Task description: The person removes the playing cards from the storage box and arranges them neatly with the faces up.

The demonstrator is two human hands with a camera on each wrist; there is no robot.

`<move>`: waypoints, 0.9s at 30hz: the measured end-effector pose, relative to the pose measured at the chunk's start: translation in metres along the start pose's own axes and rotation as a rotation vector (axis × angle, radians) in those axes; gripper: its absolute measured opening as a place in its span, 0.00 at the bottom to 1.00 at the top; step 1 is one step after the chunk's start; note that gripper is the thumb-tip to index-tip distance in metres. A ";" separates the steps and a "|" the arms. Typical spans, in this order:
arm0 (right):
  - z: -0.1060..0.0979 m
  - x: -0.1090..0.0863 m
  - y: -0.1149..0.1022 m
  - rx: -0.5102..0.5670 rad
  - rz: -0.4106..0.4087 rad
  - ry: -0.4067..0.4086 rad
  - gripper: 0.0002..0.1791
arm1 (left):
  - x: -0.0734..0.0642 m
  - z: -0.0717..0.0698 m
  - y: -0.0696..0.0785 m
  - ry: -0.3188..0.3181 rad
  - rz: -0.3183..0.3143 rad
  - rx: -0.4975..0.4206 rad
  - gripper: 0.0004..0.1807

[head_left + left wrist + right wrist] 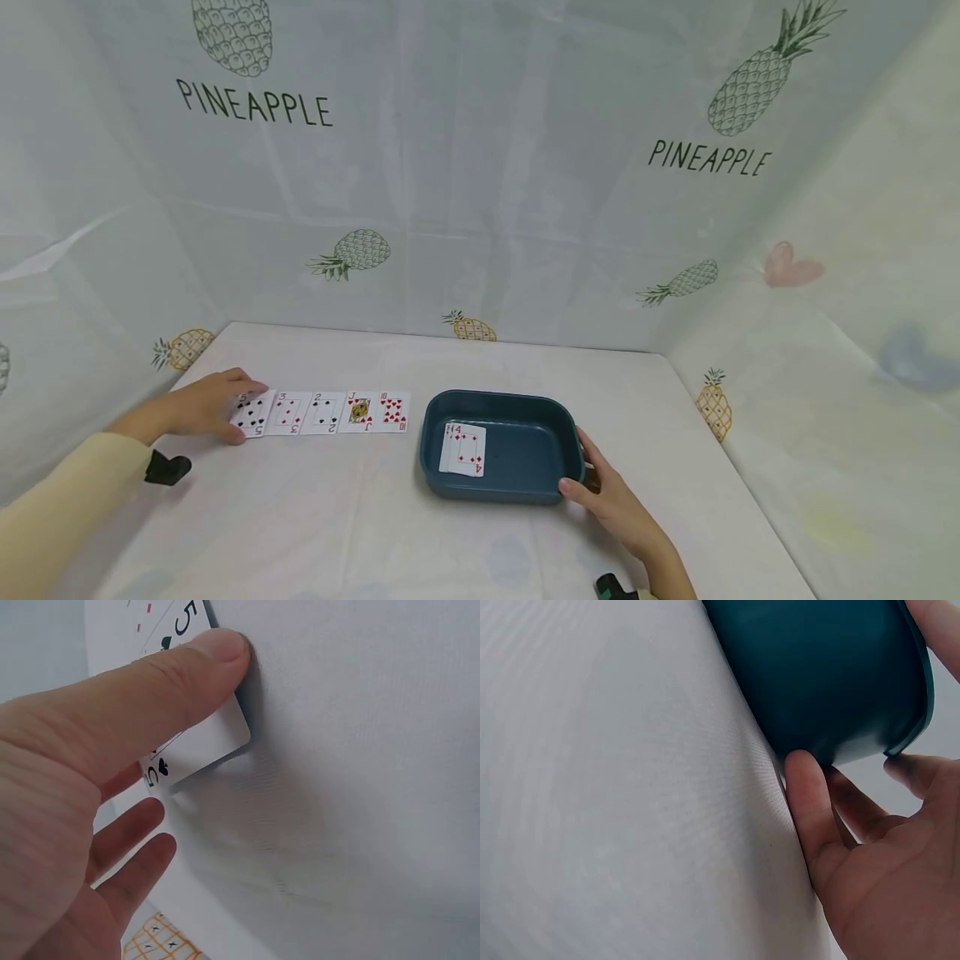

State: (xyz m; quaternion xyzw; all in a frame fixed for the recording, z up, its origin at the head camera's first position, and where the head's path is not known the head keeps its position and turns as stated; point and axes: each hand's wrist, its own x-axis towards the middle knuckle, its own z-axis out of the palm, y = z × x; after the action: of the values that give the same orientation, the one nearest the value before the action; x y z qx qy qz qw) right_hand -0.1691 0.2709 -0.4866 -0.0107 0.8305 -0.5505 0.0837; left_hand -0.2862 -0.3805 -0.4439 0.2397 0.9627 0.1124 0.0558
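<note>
At the left end of a row of face-up cards, my left hand (201,408) holds the five of spades (253,415) between thumb and fingers. Up close in the left wrist view, the thumb lies over one edge of that card (217,739); the index fingertip is hidden. To its right lie a three of diamonds (288,414), a black two (324,414), a jack of hearts (361,412) and a ten of hearts (392,412). My right hand (617,507) grips the right end of a dark blue tray (495,493), thumb at its rim and other fingers against its outer wall (832,682).
Inside the tray, at its left, a few overlapping cards lie with a four of diamonds (471,451) on top. A white cloth covers the table (300,517). Pineapple-printed sheeting (495,183) hangs behind and at both sides.
</note>
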 end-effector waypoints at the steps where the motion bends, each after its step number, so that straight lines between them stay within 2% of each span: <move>1: 0.000 0.000 0.000 0.001 0.001 0.000 0.50 | 0.000 -0.001 0.000 -0.010 -0.005 0.004 0.46; 13: 0.001 -0.001 0.001 0.009 -0.005 -0.006 0.49 | 0.007 -0.007 -0.003 -0.099 -0.033 -0.010 0.44; 27: 0.000 -0.001 -0.001 -0.008 -0.012 -0.004 0.49 | 0.014 -0.010 -0.005 -0.146 -0.054 -0.036 0.45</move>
State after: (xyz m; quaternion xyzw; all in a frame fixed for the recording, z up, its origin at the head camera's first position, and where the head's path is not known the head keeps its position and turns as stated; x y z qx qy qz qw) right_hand -0.1678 0.2705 -0.4854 -0.0171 0.8324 -0.5478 0.0821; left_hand -0.3025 -0.3797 -0.4359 0.2199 0.9601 0.1102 0.1332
